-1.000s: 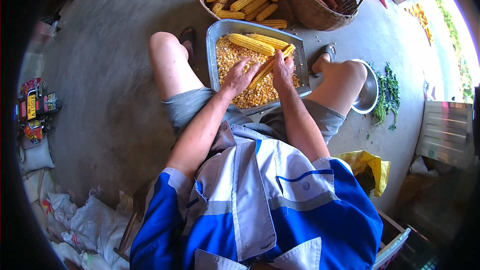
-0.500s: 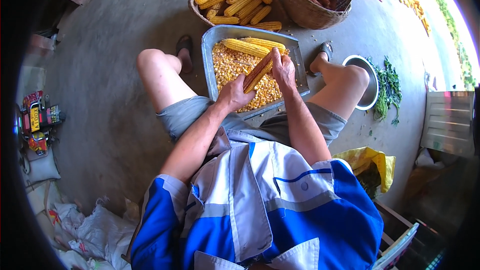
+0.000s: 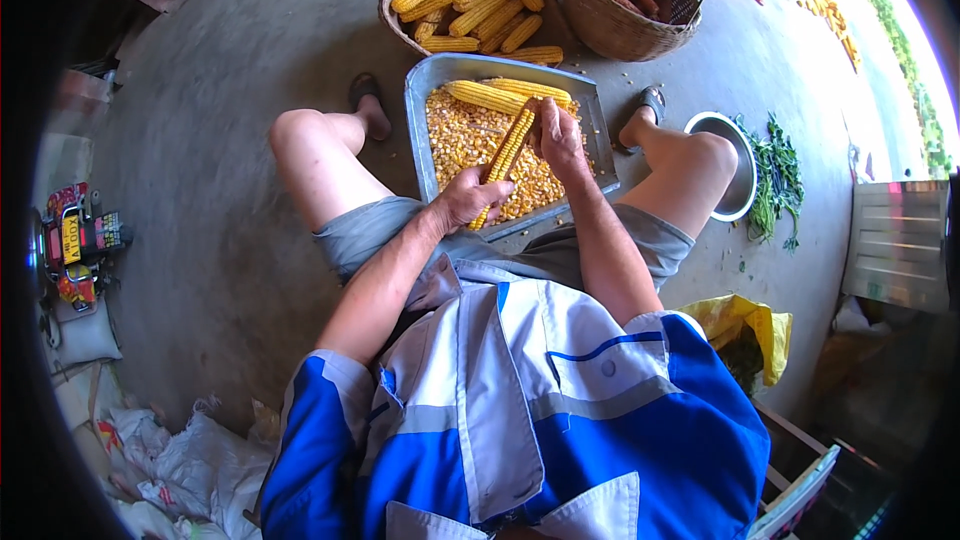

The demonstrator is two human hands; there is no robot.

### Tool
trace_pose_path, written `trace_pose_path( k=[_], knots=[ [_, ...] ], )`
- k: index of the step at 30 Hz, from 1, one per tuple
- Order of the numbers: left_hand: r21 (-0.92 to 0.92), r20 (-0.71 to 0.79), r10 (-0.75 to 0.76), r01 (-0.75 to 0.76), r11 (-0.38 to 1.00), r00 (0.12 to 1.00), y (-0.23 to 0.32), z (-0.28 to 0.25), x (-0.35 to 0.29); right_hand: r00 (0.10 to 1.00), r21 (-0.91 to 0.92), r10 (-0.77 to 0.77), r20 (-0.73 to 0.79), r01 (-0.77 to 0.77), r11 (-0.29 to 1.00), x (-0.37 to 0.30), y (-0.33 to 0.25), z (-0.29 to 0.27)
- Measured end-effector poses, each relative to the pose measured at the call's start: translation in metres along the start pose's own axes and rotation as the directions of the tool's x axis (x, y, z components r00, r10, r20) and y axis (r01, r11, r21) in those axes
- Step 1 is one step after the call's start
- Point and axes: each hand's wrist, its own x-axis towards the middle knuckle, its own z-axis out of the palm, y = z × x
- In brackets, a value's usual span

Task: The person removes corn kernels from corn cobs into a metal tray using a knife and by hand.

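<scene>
A partly shelled corn cob point(image 3: 508, 152) is held slantwise over a grey metal tray point(image 3: 417, 140). Rows of yellow kernels show along one side, and a bare brownish strip runs beside them. My left hand point(image 3: 468, 198) is closed round its near end. My right hand point(image 3: 560, 137) is closed at the far end, its fingers curled and partly hiding the tip. Loose corn kernels point(image 3: 455, 145) cover the tray bottom. Two full yellow corn cobs point(image 3: 487, 97) lie across the tray's far side, beyond my hands.
Past the tray stand a basket point(image 3: 393, 12) of yellow cobs and a handled wicker basket point(image 3: 630, 38) of stripped cobs. To the right are a metal basin point(image 3: 745, 180), leafy greens point(image 3: 775, 175) and a yellow bag point(image 3: 765, 325). White sacks point(image 3: 210, 465) lie lower left.
The cob has been turned, so more of its kernelled side faces up, and it stands steeper. My right hand has shifted slightly left, and my left hand slightly nearer me.
</scene>
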Motion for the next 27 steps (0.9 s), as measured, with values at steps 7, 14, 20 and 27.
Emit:
trace_pose_path(
  k=[7,14,20,27],
  knots=[
    [0.016,-0.120,0.093,-0.091,0.996,0.988,-0.007,-0.003,0.003,0.987,0.268,0.157,-0.046,-0.139,0.953,-0.001,0.007,0.013],
    [0.699,-0.273,0.372,-0.082,0.710,0.887,-0.030,-0.009,0.015,0.992,-0.513,-0.040,-0.120,-0.028,0.858,-0.009,-0.017,0.020],
    [0.726,-0.250,0.434,-0.129,0.676,0.865,-0.028,-0.005,0.011,0.969,-0.572,-0.229,0.088,0.237,0.785,-0.001,-0.004,0.016],
    [-0.122,-0.106,0.024,-0.037,0.992,0.994,-0.011,0.002,0.010,0.935,-0.457,-0.334,0.122,0.352,0.817,0.006,0.041,0.019]
  ],
)
